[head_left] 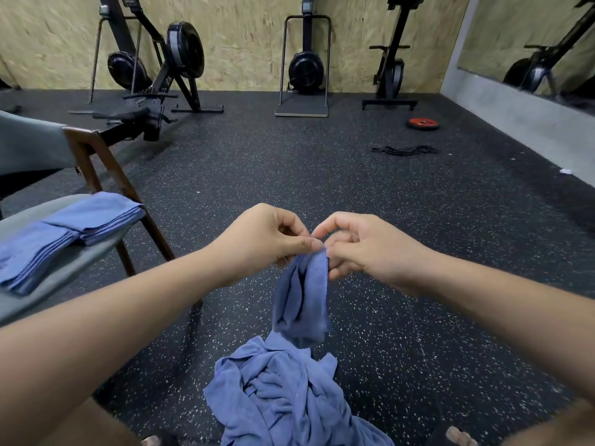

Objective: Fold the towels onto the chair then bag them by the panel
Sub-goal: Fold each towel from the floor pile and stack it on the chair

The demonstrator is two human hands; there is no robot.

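Hands together: left hand (257,243) and right hand (363,249) both pinch the top edge of 1 blue towel (304,300), which hangs crumpled below them. Under it, 1 rumpled towel heap (283,391) on the speckled floor (289,175). Left of the left hand: 2 folded stacks (93,217) side by side on the grey chair (64,275).

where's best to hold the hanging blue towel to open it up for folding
Along its top hem, from above. The left hand and right hand pinch the hanging towel there side by side; taking one top corner in each hand would probably open it. It hangs bunched over the floor pile, so the hem is the easiest edge to follow.
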